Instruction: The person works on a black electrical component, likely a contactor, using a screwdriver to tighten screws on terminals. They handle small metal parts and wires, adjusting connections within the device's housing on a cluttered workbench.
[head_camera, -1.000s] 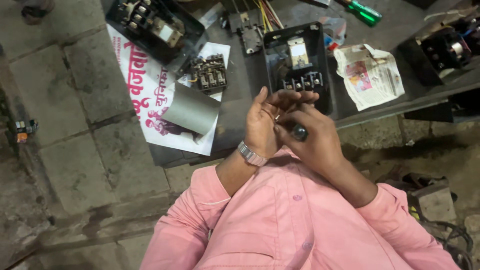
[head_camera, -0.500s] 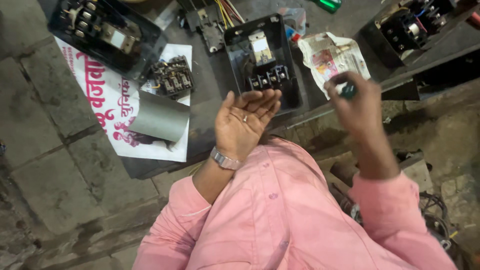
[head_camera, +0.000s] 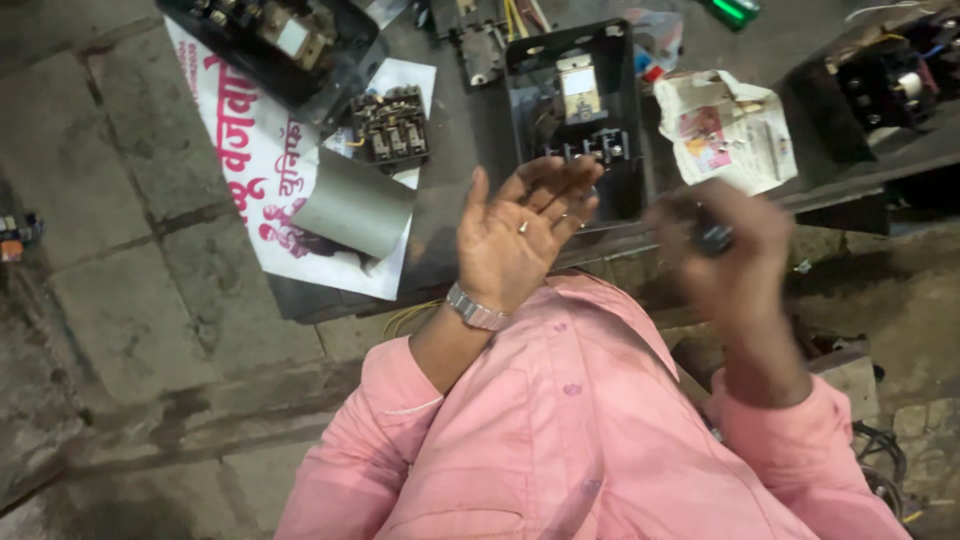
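Since half a second ago the right hand (head_camera: 728, 245) has dropped back from the crumpled printed paper (head_camera: 728, 130) toward the body, to the right of the open black switch box (head_camera: 578, 120); it is motion-blurred, fingers closed round a small dark round part (head_camera: 712, 238). That suggests the part is being carried over to the left hand. The left hand (head_camera: 520, 232) has stayed raised just below the box, palm up, fingers loosely spread, a small screw-like piece (head_camera: 523, 227) lying on the palm.
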